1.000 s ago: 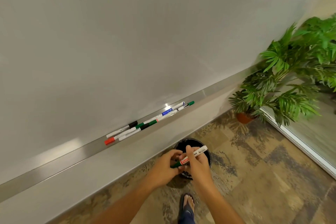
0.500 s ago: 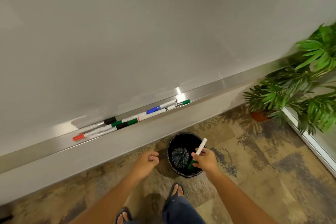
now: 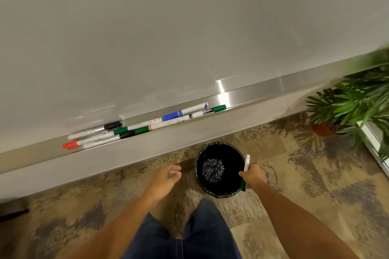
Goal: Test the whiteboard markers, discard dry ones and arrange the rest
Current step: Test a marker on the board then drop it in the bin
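Marker (image 3: pixel 246 163) gripped near-upright in right hand (image 3: pixel 253 176), white end up, over bin (image 3: pixel 219 169) rim, crumpled liner inside, left hand (image 3: pixel 167 176) loosely curled, empty, markers (image 3: pixel 145 126) lengthwise along tray (image 3: pixel 263 90).

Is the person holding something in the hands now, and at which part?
The right hand grips a green-capped marker around the middle, over the black bin. The left hand holds nothing.

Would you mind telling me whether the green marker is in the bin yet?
Not yet: the right hand grips the marker above the bin rim.
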Action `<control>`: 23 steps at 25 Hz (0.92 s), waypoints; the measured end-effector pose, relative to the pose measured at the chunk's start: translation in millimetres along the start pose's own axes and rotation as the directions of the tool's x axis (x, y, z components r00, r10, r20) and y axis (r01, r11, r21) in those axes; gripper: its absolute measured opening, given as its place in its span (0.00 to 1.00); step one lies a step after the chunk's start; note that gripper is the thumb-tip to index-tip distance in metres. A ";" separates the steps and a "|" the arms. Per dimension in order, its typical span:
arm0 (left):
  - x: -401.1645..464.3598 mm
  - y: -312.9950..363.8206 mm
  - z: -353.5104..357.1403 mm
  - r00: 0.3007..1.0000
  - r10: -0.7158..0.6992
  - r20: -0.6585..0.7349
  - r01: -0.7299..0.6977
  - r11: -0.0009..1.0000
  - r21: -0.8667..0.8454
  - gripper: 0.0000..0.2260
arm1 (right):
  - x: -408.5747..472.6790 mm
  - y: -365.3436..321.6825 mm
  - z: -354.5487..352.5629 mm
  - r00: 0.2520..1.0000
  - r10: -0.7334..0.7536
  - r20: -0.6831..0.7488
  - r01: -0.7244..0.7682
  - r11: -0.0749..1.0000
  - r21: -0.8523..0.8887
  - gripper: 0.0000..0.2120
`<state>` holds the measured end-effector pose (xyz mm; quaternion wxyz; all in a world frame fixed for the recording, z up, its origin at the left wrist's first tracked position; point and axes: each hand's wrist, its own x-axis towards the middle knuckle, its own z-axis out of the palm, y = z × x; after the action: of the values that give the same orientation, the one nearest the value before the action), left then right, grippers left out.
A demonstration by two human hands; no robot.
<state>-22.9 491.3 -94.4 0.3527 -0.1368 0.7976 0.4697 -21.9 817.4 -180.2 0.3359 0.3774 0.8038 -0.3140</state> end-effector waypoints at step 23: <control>-3.2 60.7 -6.4 0.999 0.000 -0.035 -0.002 0.997 -0.073 0.10 | -79.7 -89.1 -4.8 0.766 -0.602 -0.225 0.635 0.762 0.125 0.08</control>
<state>-56.8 517.2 -50.6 0.3334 -0.1574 0.7859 0.4964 -57.2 743.4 -93.2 0.1044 0.1466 0.8745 -0.4504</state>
